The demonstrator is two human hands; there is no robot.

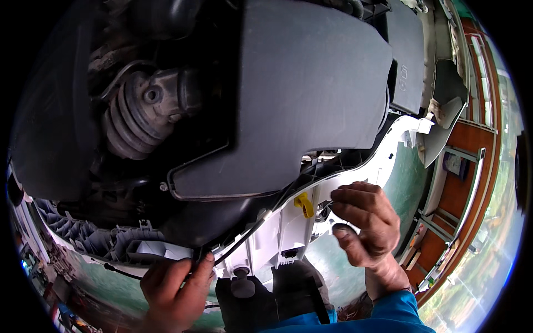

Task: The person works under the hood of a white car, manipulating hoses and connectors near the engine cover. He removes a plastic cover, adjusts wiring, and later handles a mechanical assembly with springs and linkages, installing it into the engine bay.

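Black flexible cable (pixel 240 243) slants across the left half of the white front panel (pixel 383 166) of an engine bay, from the near edge toward the far edge. At far left, a thin dark length pokes out past the near edge of a grey ribbed plastic strip (pixel 108 240); it may be the same cable, but the hand hides the join. The cable should handle as light and springy, taking easy curves yet resisting a sharp kink, and its smooth-looking sheath could slip in greasy fingers. A firm pinch on the thick sheath, just short of its pale plastic sleeve (pixel 265 214), looks the surest hold; the sleeve is probably stiffer and more brittle. The left hand (pixel 177 288) sits low at the panel's near edge, fingers curled, thumb and forefinger drawn close together, apparently pinching the cable, though the contact is partly hidden. Further right, a bright yellow plastic tab (pixel 303 205) stands near the panel's far edge. Beside it the right hand (pixel 367 225) is raised, fingers loosely bent, thumb well apart, with nothing visible in its grasp.
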